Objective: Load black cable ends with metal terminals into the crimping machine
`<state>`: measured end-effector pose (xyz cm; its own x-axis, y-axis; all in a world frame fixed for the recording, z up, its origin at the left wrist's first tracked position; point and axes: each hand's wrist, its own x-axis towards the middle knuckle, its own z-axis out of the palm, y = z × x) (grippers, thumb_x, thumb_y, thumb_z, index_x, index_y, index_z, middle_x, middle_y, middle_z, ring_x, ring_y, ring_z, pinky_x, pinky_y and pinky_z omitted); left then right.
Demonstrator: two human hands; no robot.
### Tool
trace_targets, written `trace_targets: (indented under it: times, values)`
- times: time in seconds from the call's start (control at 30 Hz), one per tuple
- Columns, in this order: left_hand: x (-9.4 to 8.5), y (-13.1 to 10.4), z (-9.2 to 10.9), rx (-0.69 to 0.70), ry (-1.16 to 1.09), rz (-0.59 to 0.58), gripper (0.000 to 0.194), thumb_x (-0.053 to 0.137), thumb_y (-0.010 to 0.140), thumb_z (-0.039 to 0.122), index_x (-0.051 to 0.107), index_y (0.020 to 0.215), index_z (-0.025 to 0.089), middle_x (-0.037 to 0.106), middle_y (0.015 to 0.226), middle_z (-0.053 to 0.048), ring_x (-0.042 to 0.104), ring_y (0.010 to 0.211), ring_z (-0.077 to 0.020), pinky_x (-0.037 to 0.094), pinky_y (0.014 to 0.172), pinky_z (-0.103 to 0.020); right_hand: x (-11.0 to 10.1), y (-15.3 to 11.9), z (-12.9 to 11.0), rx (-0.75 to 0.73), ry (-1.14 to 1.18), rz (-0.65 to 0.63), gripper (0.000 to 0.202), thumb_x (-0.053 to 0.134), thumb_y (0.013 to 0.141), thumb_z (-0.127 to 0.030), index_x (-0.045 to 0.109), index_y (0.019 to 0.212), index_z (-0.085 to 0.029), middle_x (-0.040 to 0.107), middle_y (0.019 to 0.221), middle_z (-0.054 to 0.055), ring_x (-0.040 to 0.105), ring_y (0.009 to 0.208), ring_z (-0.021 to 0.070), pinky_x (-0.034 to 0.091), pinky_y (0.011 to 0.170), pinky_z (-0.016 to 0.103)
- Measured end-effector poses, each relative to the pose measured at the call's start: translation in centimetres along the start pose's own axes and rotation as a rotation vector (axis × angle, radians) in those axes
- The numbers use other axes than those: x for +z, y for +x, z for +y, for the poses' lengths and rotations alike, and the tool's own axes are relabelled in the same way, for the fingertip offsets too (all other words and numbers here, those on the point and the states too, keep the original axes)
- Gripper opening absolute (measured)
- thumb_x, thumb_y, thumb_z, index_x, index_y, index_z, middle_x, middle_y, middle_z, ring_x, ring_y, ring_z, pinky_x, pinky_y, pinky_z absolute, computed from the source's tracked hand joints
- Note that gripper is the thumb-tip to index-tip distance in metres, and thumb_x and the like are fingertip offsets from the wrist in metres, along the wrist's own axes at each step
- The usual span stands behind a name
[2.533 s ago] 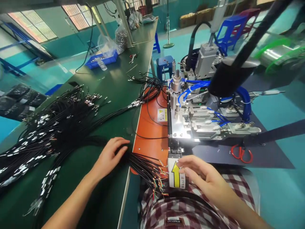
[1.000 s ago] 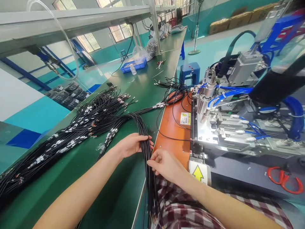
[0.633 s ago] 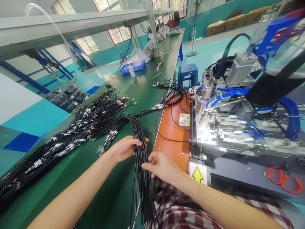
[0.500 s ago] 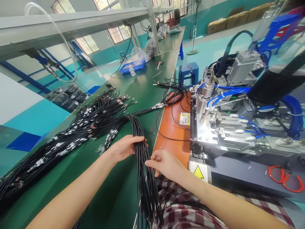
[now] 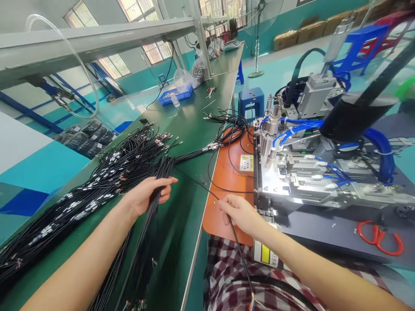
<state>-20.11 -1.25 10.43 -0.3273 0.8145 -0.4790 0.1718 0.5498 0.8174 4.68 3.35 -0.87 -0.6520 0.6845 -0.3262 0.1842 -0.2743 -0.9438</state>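
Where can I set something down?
The green table looks mostly bare in two patches: between the blue tray and tagged cable bundle; between the cables in the left hand and the table's right edge, the single cable in the right hand crossing its far end. Crowded: left, under the cable pile, and the far end of the orange board, under looped cables.

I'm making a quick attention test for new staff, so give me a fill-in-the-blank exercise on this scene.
1. The left hand grips several cables, all coloured ____.
2. The number of cables in the right hand is ____.
3. The handles of the tool at the right are ____.
4. The bench top is ____.

Missing words: black; one; red; green.
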Motion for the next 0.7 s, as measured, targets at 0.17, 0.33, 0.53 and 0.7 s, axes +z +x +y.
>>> trace_targets:
  times: [0.17, 0.33, 0.53, 0.7]
  values:
    - [-1.4, 0.4, 0.2, 0.062, 0.217, 0.132, 0.029, 0.067, 0.066, 0.035, 0.056, 0.086, 0.016, 0.042, 0.049, 0.007, 0.039, 0.043, -0.0101, 0.028, 0.044, -0.023, -2.0, -1.6, -0.6, -0.014, 0.223, -0.022, 0.025, 0.060, 0.079, -0.030, 0.052, 0.100, -0.018, 0.048, 0.053, -0.009, 0.042, 0.052, 0.0107, 0.030, 0.054, 0.025]
    - [2.5, 3.7, -4.3, 0.119, 0.439, 0.238, 0.025, 0.070, 0.057, 0.020, 0.045, 0.062, 0.021, 0.040, 0.051, 0.007, 0.040, 0.049, -0.0128, 0.026, 0.051, -0.026, -4.7, -5.2, -0.8, -0.002, 0.278, -0.061, 0.035, 0.064, 0.077, -0.036, 0.055, 0.105, -0.019, 0.056, 0.070, -0.004, 0.052, 0.061, 0.0115, 0.032, 0.056, 0.026]
    - [6.4, 6.7, -7.0, 0.238, 0.417, 0.354, 0.030, 0.066, 0.069, 0.034, 0.038, 0.069, 0.023, 0.039, 0.065, 0.004, 0.046, 0.068, -0.0171, 0.032, 0.061, -0.026, -5.8, -9.3, 0.8, 0.116, 0.210, -0.104, 0.035, 0.061, 0.081, -0.041, 0.053, 0.107, -0.019, 0.064, 0.087, 0.002, 0.060, 0.057, 0.0118, 0.037, 0.052, 0.026]
    - [9.0, 7.9, -7.0, 0.233, 0.222, 0.324, 0.027, 0.052, 0.082, 0.042, 0.039, 0.095, 0.023, 0.049, 0.090, -0.001, 0.051, 0.093, -0.0189, 0.040, 0.076, -0.026, -6.0, -10.1, 2.2, 0.041, 0.291, -0.037, 0.037, 0.059, 0.084, -0.048, 0.055, 0.104, -0.018, 0.064, 0.088, 0.003, 0.058, 0.058, 0.0098, 0.040, 0.054, 0.026]
